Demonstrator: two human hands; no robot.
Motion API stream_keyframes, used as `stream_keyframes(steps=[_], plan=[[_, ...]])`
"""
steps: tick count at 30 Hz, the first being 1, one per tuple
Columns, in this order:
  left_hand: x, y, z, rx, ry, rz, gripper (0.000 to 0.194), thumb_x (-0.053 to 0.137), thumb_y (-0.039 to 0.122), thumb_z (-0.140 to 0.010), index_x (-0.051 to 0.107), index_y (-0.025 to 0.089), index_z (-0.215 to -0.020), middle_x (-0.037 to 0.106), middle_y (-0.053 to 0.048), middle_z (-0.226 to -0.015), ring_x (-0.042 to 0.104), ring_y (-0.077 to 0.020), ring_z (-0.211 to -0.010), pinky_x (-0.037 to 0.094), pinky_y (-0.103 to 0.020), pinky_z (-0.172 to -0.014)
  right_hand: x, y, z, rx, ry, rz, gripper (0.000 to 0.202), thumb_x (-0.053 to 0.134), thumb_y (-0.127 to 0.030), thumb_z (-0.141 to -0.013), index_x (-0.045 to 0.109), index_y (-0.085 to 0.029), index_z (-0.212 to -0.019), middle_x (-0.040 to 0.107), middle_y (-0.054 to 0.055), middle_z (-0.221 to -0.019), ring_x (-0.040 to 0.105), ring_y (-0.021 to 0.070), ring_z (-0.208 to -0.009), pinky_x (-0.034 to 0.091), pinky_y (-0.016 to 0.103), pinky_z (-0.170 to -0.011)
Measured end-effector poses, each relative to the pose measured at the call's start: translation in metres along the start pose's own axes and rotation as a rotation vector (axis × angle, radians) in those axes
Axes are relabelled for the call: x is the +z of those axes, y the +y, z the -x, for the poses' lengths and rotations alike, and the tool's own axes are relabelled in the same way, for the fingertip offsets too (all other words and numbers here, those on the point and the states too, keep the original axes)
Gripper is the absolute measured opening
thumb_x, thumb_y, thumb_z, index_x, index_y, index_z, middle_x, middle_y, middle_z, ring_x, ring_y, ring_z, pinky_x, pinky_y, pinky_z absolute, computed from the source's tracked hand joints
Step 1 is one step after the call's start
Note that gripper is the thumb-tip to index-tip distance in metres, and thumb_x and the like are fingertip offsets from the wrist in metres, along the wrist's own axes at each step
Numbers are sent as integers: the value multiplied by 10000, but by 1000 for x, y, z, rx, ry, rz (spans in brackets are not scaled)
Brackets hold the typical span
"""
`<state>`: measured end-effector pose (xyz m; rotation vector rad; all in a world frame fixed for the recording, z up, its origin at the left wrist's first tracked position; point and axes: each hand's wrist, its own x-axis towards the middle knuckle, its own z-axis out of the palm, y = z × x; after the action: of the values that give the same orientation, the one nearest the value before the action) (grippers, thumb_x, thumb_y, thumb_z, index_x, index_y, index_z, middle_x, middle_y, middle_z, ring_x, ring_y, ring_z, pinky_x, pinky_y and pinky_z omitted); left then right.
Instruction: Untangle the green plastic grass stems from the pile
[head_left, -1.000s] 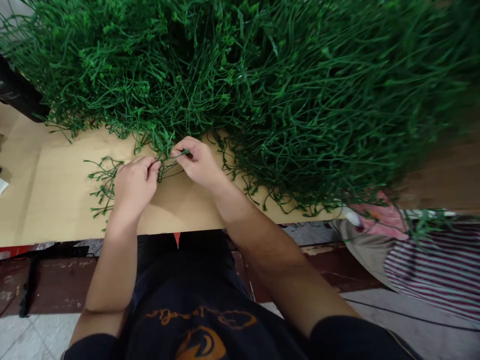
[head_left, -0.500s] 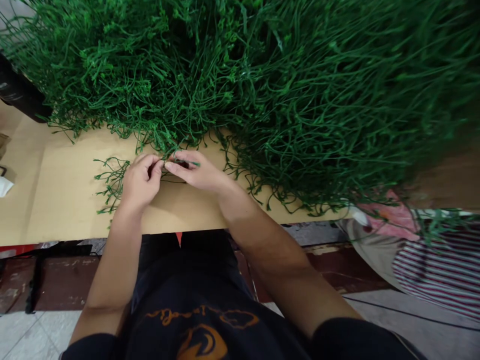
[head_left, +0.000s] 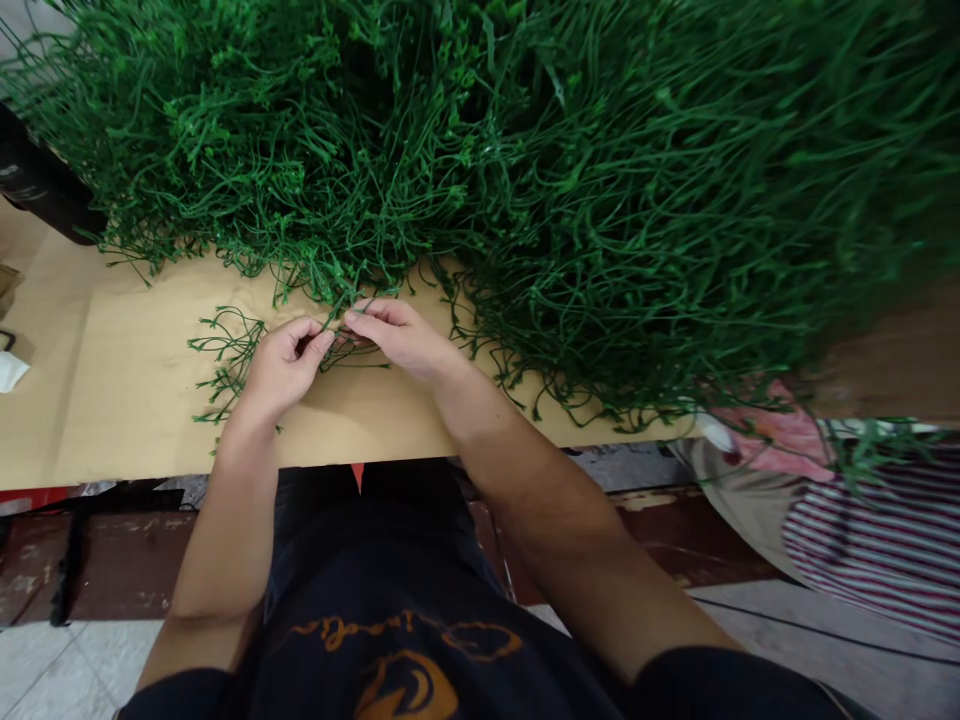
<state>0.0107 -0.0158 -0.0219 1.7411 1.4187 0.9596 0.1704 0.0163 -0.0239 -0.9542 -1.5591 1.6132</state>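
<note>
My left hand (head_left: pixel 289 360) is closed, thumb and forefinger pinching thin green artificial stems just in front of the big pile. Close beside it, my right hand (head_left: pixel 390 335) pinches a green stem as well, its fingertips almost meeting the left ones. A small bunch of green plastic stems (head_left: pixel 225 360) with forked tips spreads on the table to the left of my left hand. Some stems run under and between both hands. Exactly which strands each hand grips is partly hidden by the fingers.
A huge heap of green artificial stems (head_left: pixel 450 160) covers the back of the wooden table (head_left: pixel 135 370). A black bottle-like object (head_left: pixel 45 180) stands at the left. At the right sits a person in striped clothing (head_left: pixel 877 550), near a pink piece (head_left: pixel 784 440).
My hands have shifted slightly, the right one closing its fingers more and turning. The small bunch at the left has moved a little with the left hand.
</note>
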Motion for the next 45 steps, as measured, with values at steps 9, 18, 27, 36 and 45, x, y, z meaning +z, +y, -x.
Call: stream_keyframes(steps=[9, 18, 27, 36, 45], plan=[[3, -8, -3, -71, 88, -157, 262, 494, 359, -806, 431, 199, -607, 360, 34, -544, 345, -115, -547, 275, -260, -558, 6, 7, 9, -75, 108, 2, 325, 543, -300, -816, 469, -134, -545, 407, -36, -582, 373, 51, -582, 308, 230, -617], [9, 4, -4, -107, 76, -252, 256, 455, 343, -827, 435, 192, -621, 404, 27, -568, 383, -117, -585, 276, -259, -587, 22, 7, 24, -106, 181, -226, 404, 602, -486, -722, 413, -170, -557, 337, -49, -515, 320, 52, -514, 279, 230, -527], [12, -1, -5, -73, 19, -97, 231, 456, 296, -817, 430, 188, -615, 422, 26, -582, 403, -114, -600, 302, -250, -605, 33, 7, 40, -135, 199, -240, 372, 545, -370, -728, 326, -175, -500, 292, -41, -498, 287, 54, -497, 240, 237, -514], [19, 11, 2, -75, -59, -194, 242, 453, 301, -838, 483, 183, -628, 451, 23, -590, 395, -112, -579, 294, -244, -583, 33, 15, 63, -132, 247, -156, 409, 529, -394, -804, 352, -164, -516, 293, -39, -519, 270, 54, -499, 244, 234, -506], [10, 5, -8, -194, 91, -278, 228, 465, 291, -847, 513, 196, -646, 448, 15, -570, 411, -130, -579, 267, -253, -568, 29, -8, 102, -185, 236, -102, 442, 551, -418, -810, 349, -173, -504, 291, -23, -490, 293, 80, -478, 242, 256, -479]])
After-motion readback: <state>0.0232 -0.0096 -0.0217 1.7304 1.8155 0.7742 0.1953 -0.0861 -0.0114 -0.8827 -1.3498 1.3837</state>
